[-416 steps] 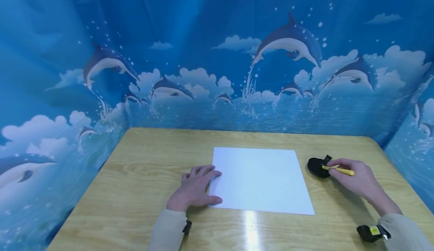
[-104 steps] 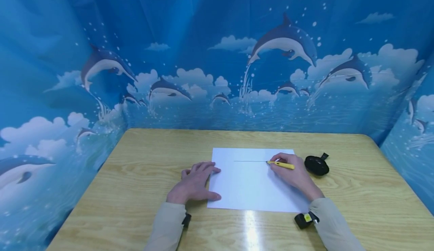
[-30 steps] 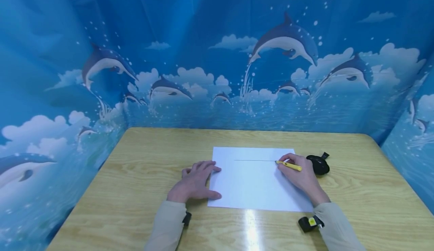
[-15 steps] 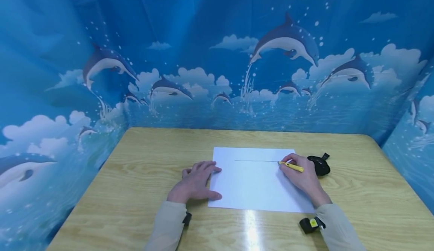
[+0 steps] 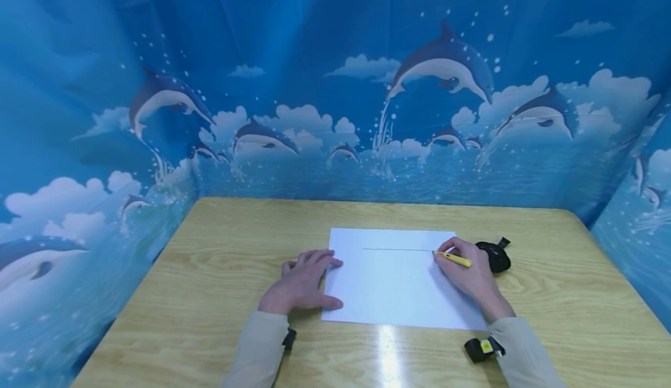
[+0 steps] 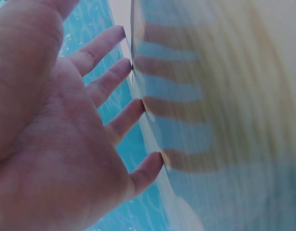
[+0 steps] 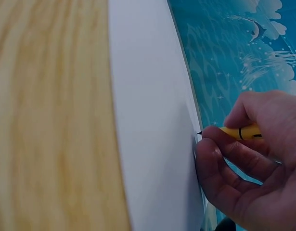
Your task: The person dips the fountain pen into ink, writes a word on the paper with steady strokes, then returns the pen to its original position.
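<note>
A white sheet of paper (image 5: 393, 295) lies on the wooden table, with one thin dark line (image 5: 395, 249) running level across its upper part. My right hand (image 5: 469, 268) pinches a yellow pen (image 5: 457, 258) between thumb and fingers; its dark tip is at the line's right end. In the right wrist view the pen (image 7: 244, 133) points at the paper (image 7: 152, 120), the other fingers curled beneath it. My left hand (image 5: 301, 283) rests spread over the sheet's left edge. The left wrist view shows this left hand (image 6: 66, 125) with its fingertips down on the surface.
A glossy black rounded object (image 5: 494, 257) with a short tab sits just right of the paper, partly behind my right hand. The wooden table (image 5: 236, 242) reaches back to a blue dolphin-print curtain (image 5: 314, 85). Both wrists wear small black devices (image 5: 478, 349).
Earliest, the pen was at the black object and the paper was blank. Since then the right hand has moved onto the sheet, and the line has grown rightward. The left hand stays put.
</note>
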